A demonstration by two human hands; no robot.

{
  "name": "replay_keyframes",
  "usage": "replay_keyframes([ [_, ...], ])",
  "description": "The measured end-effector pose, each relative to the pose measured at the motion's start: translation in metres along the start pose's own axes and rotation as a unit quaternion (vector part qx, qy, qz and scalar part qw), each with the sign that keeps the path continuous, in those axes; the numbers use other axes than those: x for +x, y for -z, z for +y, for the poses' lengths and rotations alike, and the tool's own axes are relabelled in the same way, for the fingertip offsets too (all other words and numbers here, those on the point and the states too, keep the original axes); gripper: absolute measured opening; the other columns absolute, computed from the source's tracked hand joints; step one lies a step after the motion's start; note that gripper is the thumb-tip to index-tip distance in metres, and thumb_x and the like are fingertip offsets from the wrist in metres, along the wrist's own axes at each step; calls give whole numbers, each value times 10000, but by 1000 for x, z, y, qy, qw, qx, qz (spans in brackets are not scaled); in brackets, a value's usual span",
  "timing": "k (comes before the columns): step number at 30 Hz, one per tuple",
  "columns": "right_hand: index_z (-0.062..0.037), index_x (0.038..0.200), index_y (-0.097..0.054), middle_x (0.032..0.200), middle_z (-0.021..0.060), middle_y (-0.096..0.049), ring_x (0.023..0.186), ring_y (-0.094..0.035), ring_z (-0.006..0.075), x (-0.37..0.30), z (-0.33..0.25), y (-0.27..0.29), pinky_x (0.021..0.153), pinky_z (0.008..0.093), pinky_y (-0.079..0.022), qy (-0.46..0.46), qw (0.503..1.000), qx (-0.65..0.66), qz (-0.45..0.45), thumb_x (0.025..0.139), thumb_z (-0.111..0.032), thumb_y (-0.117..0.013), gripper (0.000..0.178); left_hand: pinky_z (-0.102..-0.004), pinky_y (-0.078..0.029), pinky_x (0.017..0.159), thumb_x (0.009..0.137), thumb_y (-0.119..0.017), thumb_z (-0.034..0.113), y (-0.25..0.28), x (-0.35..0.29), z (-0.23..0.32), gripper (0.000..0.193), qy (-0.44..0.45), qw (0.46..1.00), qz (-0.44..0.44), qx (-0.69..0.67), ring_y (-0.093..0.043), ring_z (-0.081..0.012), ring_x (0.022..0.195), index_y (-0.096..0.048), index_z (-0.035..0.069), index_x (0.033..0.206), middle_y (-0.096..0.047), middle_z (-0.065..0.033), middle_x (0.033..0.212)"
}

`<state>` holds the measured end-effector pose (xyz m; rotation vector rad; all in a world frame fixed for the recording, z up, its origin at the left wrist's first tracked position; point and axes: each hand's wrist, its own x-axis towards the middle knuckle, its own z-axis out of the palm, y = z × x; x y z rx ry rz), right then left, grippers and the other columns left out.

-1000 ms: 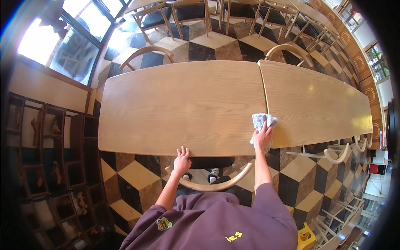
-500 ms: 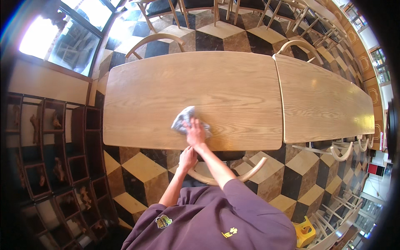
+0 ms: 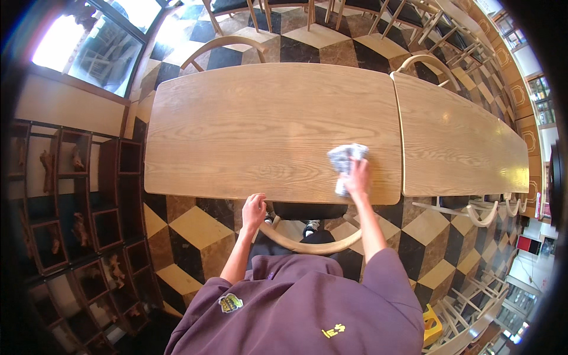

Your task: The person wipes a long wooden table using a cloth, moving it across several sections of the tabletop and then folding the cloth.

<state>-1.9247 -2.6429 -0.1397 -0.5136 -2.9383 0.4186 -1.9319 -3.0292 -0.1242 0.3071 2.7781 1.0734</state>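
A crumpled grey-and-white cloth (image 3: 341,158) lies against the light wooden table (image 3: 260,118), near its front right corner. My right hand (image 3: 357,179) grips it from above, with the arm reaching forward and right. At the table's front edge, left of the chair, is my left hand (image 3: 254,211), its fingers curled in and no object showing in them. The curved wooden back of a chair (image 3: 313,246) with a dark seat stands between my body and the table.
A second wooden table (image 3: 467,136) adjoins on the right, with a narrow gap between. Chairs (image 3: 222,44) stand along the far side. To the left is a dark compartment shelf (image 3: 106,183) with driftwood-like pieces. A yellow plastic item (image 3: 432,325) stands at lower right.
My right hand has swept the cloth rightward across the table, from the middle to near the right end. My left hand has shifted slightly left, apart from the right arm.
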Motion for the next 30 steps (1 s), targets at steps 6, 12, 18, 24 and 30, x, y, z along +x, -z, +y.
replay_keyframes([
  [6, -112, 1385, -470, 1203, 253, -464, 1138, -499, 434, -38, 27, 5, 981, 520, -426, -154, 981, -36, 115, 739, -176, -751, 707, -411, -492, 974, 857, -598, 52, 19, 11, -25, 204, 1, 1000, 11, 8, -588, -335, 1155, -660, 40, 1052, -656, -131, 1217],
  [12, -120, 1472, -406, 1293, 276, -423, 1217, -447, 456, -52, -81, -41, 1023, 533, -390, -205, 974, -41, 91, 781, -234, -737, 775, -406, -468, 1015, 853, -566, 33, 54, 16, -65, 257, 26, 1000, 13, -4, -561, -329, 1203, -652, 34, 1095, -636, -135, 1262],
  [18, -124, 1473, -405, 1405, 329, -358, 1282, -390, 505, -45, -251, -95, 1048, 598, -349, -130, 990, 0, 50, 785, -265, -738, 777, -409, -467, 1019, 848, -578, 39, 68, 16, -88, 274, 10, 999, -19, -37, -556, -338, 1209, -646, 51, 1113, -629, -141, 1273],
  [24, -156, 1477, -422, 1406, 331, -380, 1299, -394, 497, -37, -303, -110, 1077, 557, -357, -58, 990, 129, 25, 761, -294, -784, 815, -414, -445, 1043, 860, -575, 54, 78, 22, -89, 304, 15, 994, -66, -86, -544, -355, 1223, -636, 55, 1158, -610, -159, 1296],
  [30, -185, 1539, -324, 1444, 328, -343, 1343, -368, 483, -49, -302, -79, 1114, 552, -329, -58, 987, 123, -83, 775, -310, -790, 903, -415, -439, 1049, 845, -593, 72, 63, 30, -93, 305, -16, 992, -91, -86, -538, -354, 1236, -639, 57, 1146, -599, -180, 1305],
])
